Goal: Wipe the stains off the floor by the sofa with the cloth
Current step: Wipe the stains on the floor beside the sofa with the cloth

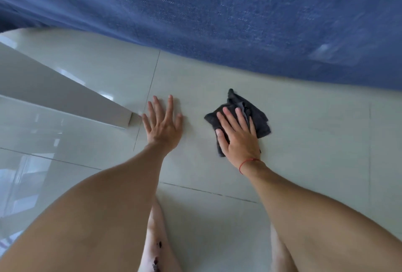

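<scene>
A crumpled dark grey cloth (256, 115) lies on the pale glossy tiled floor (315, 132) just in front of the blue sofa (239, 21). My right hand (236, 134) presses flat on top of the cloth, fingers spread, a red string around the wrist. My left hand (163, 124) rests flat on the bare tile to the left, fingers apart, holding nothing. No stain stands out on the floor around the cloth.
A white table leg (65, 95) slants in from the left and ends right beside my left hand's little finger. The sofa's blue fabric fills the top of the view. My bare knees (156, 239) rest on the tiles at the bottom.
</scene>
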{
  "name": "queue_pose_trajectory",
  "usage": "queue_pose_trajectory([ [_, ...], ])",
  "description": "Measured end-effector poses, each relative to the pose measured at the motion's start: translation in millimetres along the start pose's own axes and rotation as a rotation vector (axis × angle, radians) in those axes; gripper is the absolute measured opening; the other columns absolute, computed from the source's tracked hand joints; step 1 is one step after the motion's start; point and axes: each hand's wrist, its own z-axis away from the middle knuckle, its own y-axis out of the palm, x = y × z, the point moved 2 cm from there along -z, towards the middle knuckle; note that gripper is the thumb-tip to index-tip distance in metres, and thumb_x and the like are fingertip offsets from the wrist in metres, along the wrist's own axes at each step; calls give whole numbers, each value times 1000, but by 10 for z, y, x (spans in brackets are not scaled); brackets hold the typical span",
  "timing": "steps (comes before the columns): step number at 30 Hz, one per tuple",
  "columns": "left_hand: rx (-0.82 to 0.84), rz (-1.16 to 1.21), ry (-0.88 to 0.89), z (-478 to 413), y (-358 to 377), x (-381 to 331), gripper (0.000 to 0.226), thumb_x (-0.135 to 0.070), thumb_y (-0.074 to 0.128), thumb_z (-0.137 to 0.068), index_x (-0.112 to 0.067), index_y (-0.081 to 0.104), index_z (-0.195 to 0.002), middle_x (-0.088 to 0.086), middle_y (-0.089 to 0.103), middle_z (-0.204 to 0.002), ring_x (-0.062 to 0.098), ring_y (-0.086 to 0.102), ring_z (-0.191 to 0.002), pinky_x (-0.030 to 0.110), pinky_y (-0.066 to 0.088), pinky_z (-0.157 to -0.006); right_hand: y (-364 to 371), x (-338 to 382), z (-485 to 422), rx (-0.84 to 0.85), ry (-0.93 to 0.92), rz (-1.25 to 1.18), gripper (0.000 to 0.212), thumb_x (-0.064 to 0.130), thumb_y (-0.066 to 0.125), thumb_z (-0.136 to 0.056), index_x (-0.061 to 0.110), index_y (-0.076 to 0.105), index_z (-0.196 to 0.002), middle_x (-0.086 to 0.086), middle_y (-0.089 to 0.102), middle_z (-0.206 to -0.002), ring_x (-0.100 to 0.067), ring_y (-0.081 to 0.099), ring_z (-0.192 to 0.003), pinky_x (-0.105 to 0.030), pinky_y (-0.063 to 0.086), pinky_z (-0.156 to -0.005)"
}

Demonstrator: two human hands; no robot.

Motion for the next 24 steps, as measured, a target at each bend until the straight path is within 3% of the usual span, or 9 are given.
queue_pose_trajectory([
  [5, 106, -2, 19, -31, 93, -81, 59, -47, 20, -99, -39, -9, -150, 3, -24, -159, 22, -21, -147, 45, -10, -119, -258, -996, 175, -138, 551, 9, 60, 48, 20, -93, 23, 37, -145, 3, 30, -156, -24, 22, -145, -51, 17, -116],
  [11, 112, -24, 0, -58, 131, -103, 59, -46, 18, -99, -40, -12, -149, 2, -27, -158, 22, -23, -146, 46, -12, -118, -322, -1048, 30, -213, 717, -84, 52, 36, 25, -97, 21, 39, -144, 3, 29, -156, -30, 16, -146, -58, 10, -115],
  [17, 102, -42, 3, -72, 171, -78, 59, -47, 16, -99, -40, -14, -149, 2, -28, -157, 22, -25, -145, 46, -13, -118, -175, -470, -596, -163, 567, -99, 46, 34, 32, -100, 23, 38, -144, 8, 29, -156, -27, 14, -147, -55, 5, -115],
  [21, 105, -31, 10, -91, 161, -72, 59, -46, 16, -99, -41, -14, -148, 1, -29, -157, 22, -27, -145, 46, -14, -118, 32, 226, -846, -57, 252, -119, 44, 31, 37, -100, 24, 40, -143, 10, 32, -154, -25, 16, -147, -56, 7, -114],
  [24, 133, 37, 21, -69, 109, -67, 59, -41, 21, -99, -42, -10, -149, -1, -28, -157, 20, -27, -145, 46, -15, -117, 136, 580, -693, -17, 116, -95, 44, 33, 33, -98, 26, 44, -140, 12, 38, -151, -24, 23, -145, -54, 14, -115],
])
